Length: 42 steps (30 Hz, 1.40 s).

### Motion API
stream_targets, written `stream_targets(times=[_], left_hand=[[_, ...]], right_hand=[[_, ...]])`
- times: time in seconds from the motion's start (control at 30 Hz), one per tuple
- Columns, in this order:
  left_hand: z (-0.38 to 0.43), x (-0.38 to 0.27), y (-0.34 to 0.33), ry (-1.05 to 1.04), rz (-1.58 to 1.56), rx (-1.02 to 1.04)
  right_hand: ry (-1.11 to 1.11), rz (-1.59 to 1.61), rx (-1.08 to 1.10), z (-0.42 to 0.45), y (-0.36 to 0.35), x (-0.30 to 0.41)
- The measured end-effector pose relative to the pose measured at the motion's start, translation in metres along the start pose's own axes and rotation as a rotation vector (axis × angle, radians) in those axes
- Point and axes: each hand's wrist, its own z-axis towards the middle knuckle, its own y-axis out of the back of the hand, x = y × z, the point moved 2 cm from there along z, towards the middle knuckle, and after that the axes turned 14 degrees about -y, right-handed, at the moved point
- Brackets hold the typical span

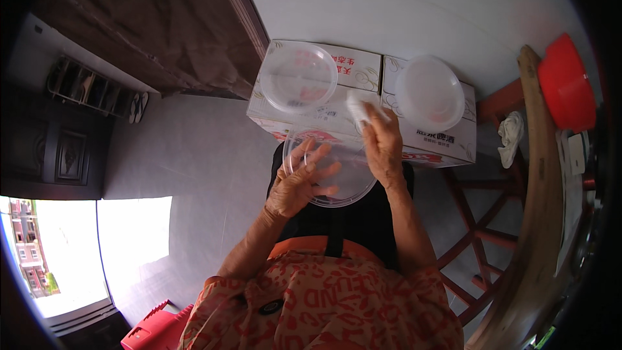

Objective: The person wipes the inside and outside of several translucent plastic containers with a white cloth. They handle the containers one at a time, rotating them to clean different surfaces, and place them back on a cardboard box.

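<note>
My left hand [301,182] grips a clear round plastic lid [347,194] by its left rim, with the fingers spread beneath or behind the see-through sheet; it is held above my lap. A folded white cloth [358,107] is pinched in my right hand [384,143], raised at the lid's upper right edge. Beyond my hands, another clear round lid or shallow container [299,78] lies on the left cardboard box [359,65]. More round translucent lids, seemingly stacked, [430,92] rest on the right cardboard box [466,107].
The boxes stand against a white wall [413,9]. To the right are a red wooden frame [474,214], a curved wooden plank [539,194], a crumpled pale cloth [510,138] and a red plastic basin [566,85]. A red plastic object [160,328] sits at lower left, slippers [138,107] at far left.
</note>
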Motion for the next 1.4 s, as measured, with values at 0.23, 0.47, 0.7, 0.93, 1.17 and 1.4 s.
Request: stream_targets(times=[0.23, 0.47, 0.7, 0.93, 1.17, 1.4], left_hand=[[0.009, 0.004, 0.001, -0.094, 0.054, -0.056], [0.021, 0.031, -0.001, -0.015, -0.13, -0.109], [0.046, 0.077, 0.005, 0.034, -0.194, -0.181], [0.047, 0.078, 0.028, 0.134, -0.153, -0.144], [0.047, 0.079, 0.036, 0.146, -0.078, -0.111], [0.053, 0.083, 0.034, 0.094, -0.314, 0.002]], right_hand=[[0.224, -0.227, 0.09, -0.028, -0.007, 0.015], [0.17, -0.346, 0.126, -0.052, -0.003, -0.001], [0.044, -0.412, 0.087, -0.016, -0.007, -0.037], [0.165, -0.531, 0.201, -0.026, -0.014, -0.043], [0.065, -0.623, -0.066, 0.025, -0.044, -0.062], [0.27, -0.44, 0.218, -0.02, -0.074, -0.021]])
